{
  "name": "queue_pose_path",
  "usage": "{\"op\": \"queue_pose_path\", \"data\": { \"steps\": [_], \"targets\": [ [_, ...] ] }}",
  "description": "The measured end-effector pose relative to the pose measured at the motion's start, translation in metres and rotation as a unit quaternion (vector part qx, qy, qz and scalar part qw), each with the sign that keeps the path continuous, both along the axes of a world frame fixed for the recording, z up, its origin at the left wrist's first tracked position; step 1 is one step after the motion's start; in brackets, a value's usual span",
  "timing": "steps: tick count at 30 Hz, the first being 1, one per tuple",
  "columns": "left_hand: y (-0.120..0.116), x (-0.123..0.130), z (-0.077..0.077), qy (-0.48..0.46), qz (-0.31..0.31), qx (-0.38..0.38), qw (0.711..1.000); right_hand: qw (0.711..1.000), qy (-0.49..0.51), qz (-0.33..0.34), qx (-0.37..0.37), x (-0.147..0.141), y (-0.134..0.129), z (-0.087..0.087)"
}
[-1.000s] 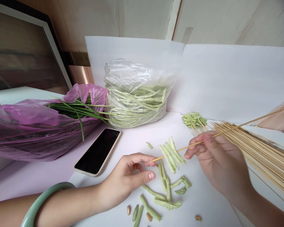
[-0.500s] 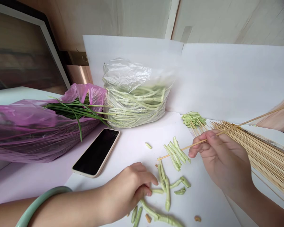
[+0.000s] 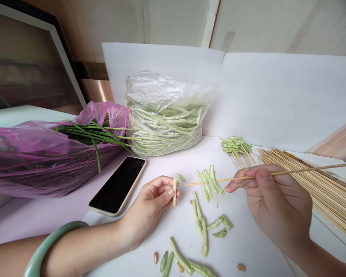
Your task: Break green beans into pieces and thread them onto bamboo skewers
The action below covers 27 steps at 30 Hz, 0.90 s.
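My left hand (image 3: 158, 202) pinches a short, upright piece of green bean (image 3: 174, 192) between thumb and fingers. A thin wooden skewer (image 3: 302, 171) is gripped in my right hand (image 3: 272, 196), its tip aimed left toward that piece, a small gap apart. Several bean pieces (image 3: 210, 184) are threaded side by side on the skewer near its tip. Below them, loose bean pieces (image 3: 201, 227) lie on the white paper, with more cut bean pieces (image 3: 180, 256) and a few brown seeds (image 3: 241, 267) nearer to me.
A phone (image 3: 118, 186) lies left of my left hand. Behind stand a clear bag of long beans (image 3: 167, 119) and a purple bag (image 3: 31, 154) with green stalks (image 3: 95, 132). Finished bean skewers (image 3: 235, 146) and a bundle of bare skewers (image 3: 320, 184) lie at right.
My left hand has picked up a bean piece from the loose ones and raised it toward the skewer tip. The skewer has tilted flatter and shifted slightly left in my right hand.
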<state>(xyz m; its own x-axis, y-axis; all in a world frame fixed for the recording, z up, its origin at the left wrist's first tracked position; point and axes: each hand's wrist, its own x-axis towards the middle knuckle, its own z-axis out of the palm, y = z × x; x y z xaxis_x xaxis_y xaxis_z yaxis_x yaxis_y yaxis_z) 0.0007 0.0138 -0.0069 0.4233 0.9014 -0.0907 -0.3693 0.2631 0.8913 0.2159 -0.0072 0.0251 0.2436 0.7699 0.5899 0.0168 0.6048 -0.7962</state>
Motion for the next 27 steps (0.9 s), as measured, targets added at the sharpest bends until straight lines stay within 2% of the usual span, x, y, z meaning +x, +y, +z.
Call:
{"op": "queue_pose_path", "data": {
  "steps": [7,15,20,27],
  "targets": [
    [0.000,0.000,0.003,-0.040,-0.004,-0.037,0.999,0.992,-0.112,0.015,0.049,-0.002,-0.009,-0.003],
    [0.001,0.000,0.001,-0.052,-0.007,-0.039,0.998,0.986,-0.143,0.037,0.080,-0.002,-0.008,-0.004],
    [0.001,0.000,0.001,-0.049,-0.002,-0.037,0.998,0.984,-0.152,0.023,0.095,0.000,-0.010,-0.005],
    [0.000,-0.001,0.002,-0.038,0.024,-0.021,0.999,0.990,-0.125,0.030,0.058,-0.006,-0.015,-0.003]
  ]
}}
